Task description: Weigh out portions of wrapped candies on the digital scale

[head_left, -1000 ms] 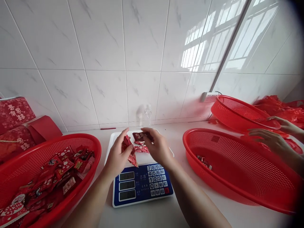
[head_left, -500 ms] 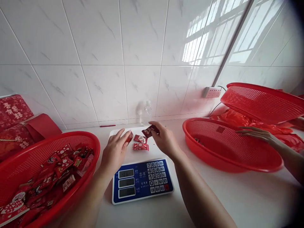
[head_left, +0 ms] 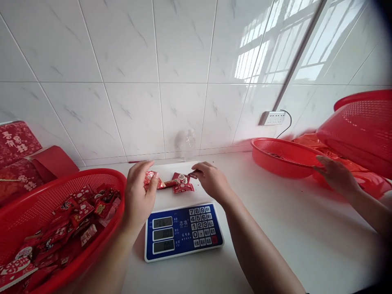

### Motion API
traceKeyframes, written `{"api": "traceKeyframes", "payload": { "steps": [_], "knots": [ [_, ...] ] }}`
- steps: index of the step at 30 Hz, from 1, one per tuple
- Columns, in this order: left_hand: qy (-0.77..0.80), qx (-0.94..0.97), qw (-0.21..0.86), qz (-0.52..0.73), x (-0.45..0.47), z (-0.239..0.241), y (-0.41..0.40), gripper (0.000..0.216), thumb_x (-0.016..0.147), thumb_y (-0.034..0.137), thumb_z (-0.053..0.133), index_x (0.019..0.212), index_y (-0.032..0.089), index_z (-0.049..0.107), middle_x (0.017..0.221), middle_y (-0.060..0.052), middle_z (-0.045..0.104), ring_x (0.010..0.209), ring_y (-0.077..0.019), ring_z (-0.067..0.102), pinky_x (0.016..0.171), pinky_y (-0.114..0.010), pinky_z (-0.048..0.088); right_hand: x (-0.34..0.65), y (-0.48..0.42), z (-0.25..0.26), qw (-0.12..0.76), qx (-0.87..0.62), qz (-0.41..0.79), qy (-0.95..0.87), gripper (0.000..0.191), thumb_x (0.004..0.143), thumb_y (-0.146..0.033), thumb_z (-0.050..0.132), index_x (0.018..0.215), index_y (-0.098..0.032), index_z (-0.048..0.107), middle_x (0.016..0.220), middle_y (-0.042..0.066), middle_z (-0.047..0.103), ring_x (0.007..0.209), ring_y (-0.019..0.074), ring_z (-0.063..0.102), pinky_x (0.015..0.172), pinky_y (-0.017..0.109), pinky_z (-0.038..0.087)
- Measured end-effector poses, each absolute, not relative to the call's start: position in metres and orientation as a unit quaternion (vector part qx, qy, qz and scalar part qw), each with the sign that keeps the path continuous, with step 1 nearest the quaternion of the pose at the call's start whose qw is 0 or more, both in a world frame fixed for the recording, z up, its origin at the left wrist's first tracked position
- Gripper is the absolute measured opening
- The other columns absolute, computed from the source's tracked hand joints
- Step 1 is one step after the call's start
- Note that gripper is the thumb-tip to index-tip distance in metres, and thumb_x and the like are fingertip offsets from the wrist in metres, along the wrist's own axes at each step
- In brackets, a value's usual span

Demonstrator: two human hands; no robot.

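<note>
Over the left part of the scale's white pan (head_left: 165, 168), my left hand (head_left: 139, 194) grips a red candy packet (head_left: 150, 178) between thumb and fingers. A narrow wrapped candy (head_left: 170, 183) reaches from beside that thumb toward the middle of the pan. My right hand (head_left: 212, 179) pinches a dark red candy packet (head_left: 193, 174), seen nearly edge-on, at the pan's right side. Between the hands lie a red packet with white lettering (head_left: 183, 178) and a dotted red packet (head_left: 183, 188). The blue panel (head_left: 183, 232) of the scale faces me.
A red basket (head_left: 118, 179) full of wrapped candies stands at left, beside red gift boxes (head_left: 18, 163). At right, another person's hand (head_left: 338, 175) is by a red basket (head_left: 275, 169); a raised basket (head_left: 361, 126) tilts nearby. A clear bottle (head_left: 190, 145) stands against the wall.
The candies at my left hand now show more, with a narrow one lying across the pan. My right hand's packet has turned edge-on and lower. The right-hand baskets have shifted, one backward, one rightward.
</note>
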State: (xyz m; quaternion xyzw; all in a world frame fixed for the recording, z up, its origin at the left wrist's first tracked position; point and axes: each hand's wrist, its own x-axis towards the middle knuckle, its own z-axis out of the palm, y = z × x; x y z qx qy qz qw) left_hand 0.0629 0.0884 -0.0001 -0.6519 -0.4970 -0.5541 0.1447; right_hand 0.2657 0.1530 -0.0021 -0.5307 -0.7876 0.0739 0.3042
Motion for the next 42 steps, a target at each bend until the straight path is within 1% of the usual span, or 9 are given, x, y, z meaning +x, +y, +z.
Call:
{"api": "traceKeyframes", "payload": {
  "steps": [3,6,12,17,20,27,32,37,42],
  "knots": [
    [-0.503,-0.667,0.118,-0.537,0.065,-0.006,0.091,0.029,0.086,0.026,0.05,0.114,0.02,0.052,0.112,-0.008,0.056,0.109,-0.0188,0.05,0.095,-0.036,0.042,0.266,0.149,-0.001,0.243,-0.492,0.116,-0.828,0.027,0.082,-0.019,0.046,0.099,-0.026,0.065,0.106,0.002,0.067,0.094,0.0189,0.06,0.078,0.03,0.046],
    [-0.508,-0.659,0.046,-0.553,0.069,-0.008,0.089,0.029,0.087,0.03,0.048,0.115,0.022,0.051,0.113,-0.007,0.057,0.108,-0.0177,0.051,0.094,-0.035,0.042,0.267,0.14,0.003,0.265,-0.459,0.13,-0.838,0.029,0.084,-0.028,0.047,0.11,-0.027,0.061,0.111,0.003,0.065,0.102,0.0206,0.057,0.085,0.035,0.045],
    [-0.508,-0.609,-0.148,-0.591,0.082,-0.004,0.08,0.032,0.087,0.042,0.045,0.114,0.024,0.051,0.114,-0.005,0.057,0.107,-0.0173,0.053,0.093,-0.033,0.043,0.252,0.118,0.007,0.303,-0.287,0.195,-0.888,0.048,0.078,-0.032,0.061,0.123,-0.03,0.045,0.136,0.006,0.041,0.103,0.0162,0.055,0.083,0.031,0.049],
    [-0.504,-0.582,-0.227,-0.597,0.081,-0.011,0.086,0.036,0.085,0.048,0.046,0.11,0.024,0.053,0.116,-0.006,0.057,0.109,-0.0192,0.054,0.093,-0.034,0.043,0.235,0.118,0.0,0.343,-0.273,0.164,-0.884,0.012,0.083,-0.022,0.054,0.095,-0.021,0.055,0.1,0.004,0.059,0.08,0.0116,0.056,0.072,0.027,0.047],
    [-0.501,-0.594,-0.266,-0.57,0.078,-0.014,0.089,0.037,0.086,0.05,0.042,0.111,0.025,0.053,0.119,-0.005,0.057,0.109,-0.0184,0.054,0.094,-0.033,0.043,0.234,0.12,0.0,0.347,-0.302,0.137,-0.877,0.009,0.082,-0.016,0.05,0.086,-0.02,0.056,0.083,0.001,0.06,0.069,0.0097,0.052,0.062,0.023,0.042],
    [-0.534,-0.658,-0.16,-0.507,0.076,-0.004,0.082,0.034,0.088,0.047,0.038,0.104,0.024,0.056,0.11,-0.004,0.061,0.106,-0.0182,0.054,0.094,-0.033,0.041,0.239,0.116,0.0,0.252,-0.368,0.063,-0.893,0.011,0.079,-0.013,0.052,0.07,-0.019,0.056,0.077,-0.001,0.059,0.067,0.0092,0.049,0.056,0.021,0.032],
    [-0.504,-0.728,-0.194,-0.422,0.073,-0.006,0.083,0.033,0.09,0.045,0.034,0.106,0.027,0.057,0.11,-0.003,0.061,0.107,-0.017,0.054,0.094,-0.033,0.042,0.232,0.122,-0.009,0.179,-0.371,0.075,-0.908,0.007,0.078,-0.017,0.056,0.077,-0.02,0.063,0.087,0.003,0.063,0.081,0.0147,0.055,0.062,0.024,0.037],
    [-0.553,-0.768,-0.12,-0.301,0.064,-0.018,0.09,0.04,0.085,0.048,0.044,0.122,0.031,0.048,0.128,-0.005,0.052,0.127,-0.0268,0.036,0.104,-0.052,0.03,0.256,0.133,0.002,0.204,-0.396,0.092,-0.891,0.016,0.083,-0.028,0.052,0.084,-0.023,0.067,0.087,0.003,0.066,0.087,0.0166,0.057,0.071,0.027,0.042],
    [-0.577,-0.769,-0.107,-0.253,0.058,-0.034,0.096,0.046,0.084,0.05,0.044,0.125,0.03,0.047,0.134,-0.005,0.049,0.134,-0.0321,0.025,0.104,-0.06,0.023,0.281,0.145,0.003,0.123,-0.464,0.102,-0.872,0.018,0.077,-0.029,0.056,0.089,-0.026,0.069,0.09,0.003,0.069,0.085,0.0197,0.06,0.073,0.03,0.043]
  ]
}}
